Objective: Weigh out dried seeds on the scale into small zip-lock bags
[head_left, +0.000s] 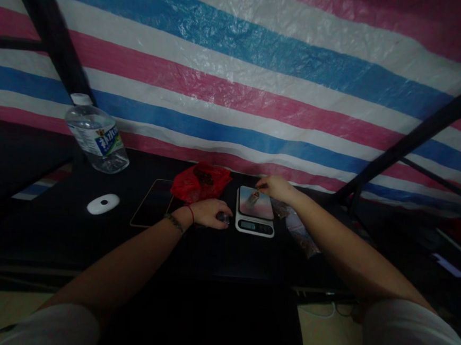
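Left hand (208, 212) resting on the dark surface (192, 254), just left of the scale; fingers curled closed around a small round glassy object (223, 217), kind not discernible in the dim light. Red cord and beaded band at the left wrist.

Right hand (276, 188) held over the far right corner of the digital scale (255, 212); fingers pinched on a small pale item (253, 197) lying on or just above the weighing plate. Contact between item and plate not determinable.

Scale positioned near the middle of the surface, display facing the person, reading illegible.

Red plastic bag (200, 183) crumpled just behind the left hand, dark contents visible at its open top. Flat dark tablet (153, 202) with a pale edge lying left of the bag. White oval object (103, 204) further left, apart from the tablet. 1 clear water bottle (96, 135) with white cap and blue-green label standing at the far left of the surface. Clear plastic wrapper (298, 231) with dark contents lying right of the scale, partly under the right forearm.

Striped tarpaulin (262, 79) in pink, white and blue hanging behind the surface, crossed by dark frame bars (412, 139).
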A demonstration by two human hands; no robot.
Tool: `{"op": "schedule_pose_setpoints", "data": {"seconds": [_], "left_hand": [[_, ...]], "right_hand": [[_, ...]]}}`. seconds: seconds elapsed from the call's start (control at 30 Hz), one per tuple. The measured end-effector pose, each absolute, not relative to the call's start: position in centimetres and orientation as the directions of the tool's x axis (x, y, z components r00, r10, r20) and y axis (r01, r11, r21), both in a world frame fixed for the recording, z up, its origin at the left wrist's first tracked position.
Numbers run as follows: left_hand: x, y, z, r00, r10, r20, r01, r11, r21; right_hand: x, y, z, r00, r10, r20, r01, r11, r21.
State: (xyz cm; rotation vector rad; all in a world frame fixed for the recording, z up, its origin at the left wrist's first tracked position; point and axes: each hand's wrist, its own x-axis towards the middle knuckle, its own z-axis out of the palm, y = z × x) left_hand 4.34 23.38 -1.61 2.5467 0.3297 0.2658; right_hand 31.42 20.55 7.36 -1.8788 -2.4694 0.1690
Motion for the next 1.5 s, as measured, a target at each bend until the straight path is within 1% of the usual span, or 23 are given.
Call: {"op": "schedule_pose_setpoints", "data": {"seconds": [0.1, 0.33, 0.5, 0.77, 0.93, 1.0, 1.17, 1.27, 1.3, 1.37, 1.43, 1.5], "left_hand": [[4.3, 23.3, -1.4, 0.95, 0.288, 0.119, 0.178, -0.815, 0.551], [4.3, 23.3, -1.4, 0.952, 0.285, 0.113, 0.18, -0.819, 0.545], [4.3, 23.4, -1.5, 0.953, 0.279, 0.116, 0.171, -0.815, 0.554], [4.3, 23.5, -1.6, 0.955, 0.274, 0.112, 0.17, -0.818, 0.55], [4.3, 23.4, -1.4, 0.952, 0.284, 0.111, 0.179, -0.816, 0.55], [4.3, 23.4, -1.3, 0.954, 0.279, 0.113, 0.172, -0.814, 0.555], [4.3, 23.4, -1.5, 0.957, 0.269, 0.112, 0.163, -0.813, 0.559], [4.3, 23.5, -1.6, 0.957, 0.261, 0.129, 0.15, -0.822, 0.55], [4.3, 23.6, -1.6, 0.949, 0.273, 0.158, 0.147, -0.825, 0.546], [4.5, 23.8, -1.6, 0.904, 0.357, 0.235, 0.191, -0.83, 0.524], [4.8, 24.3, -1.6, 0.823, 0.485, 0.296, 0.311, -0.82, 0.48], [5.2, 24.8, -1.6, 0.753, 0.583, 0.305, 0.445, -0.792, 0.418]], "right_hand": [[31.3, 20.6, 6.9, -0.277, 0.96, -0.046, 0.958, 0.272, -0.089], [30.9, 20.5, 6.8, -0.257, 0.962, -0.095, 0.962, 0.245, -0.124], [31.0, 20.6, 6.7, -0.266, 0.959, -0.096, 0.959, 0.253, -0.128], [31.1, 20.5, 6.9, -0.242, 0.969, -0.055, 0.954, 0.227, -0.196], [31.8, 20.5, 6.6, -0.223, 0.974, 0.024, 0.943, 0.222, -0.249], [32.0, 20.6, 6.1, -0.225, 0.974, 0.026, 0.937, 0.224, -0.269], [32.4, 20.8, 4.7, -0.118, 0.991, 0.06, 0.931, 0.132, -0.341], [32.4, 20.8, 4.6, -0.123, 0.99, 0.066, 0.925, 0.138, -0.353], [32.3, 20.7, 4.8, -0.135, 0.989, 0.06, 0.923, 0.148, -0.356], [32.1, 20.6, 5.1, -0.176, 0.983, 0.055, 0.92, 0.184, -0.346], [32.0, 20.3, 5.3, -0.221, 0.973, 0.073, 0.921, 0.232, -0.311], [31.9, 20.1, 5.1, -0.243, 0.966, 0.092, 0.921, 0.259, -0.289]]}}
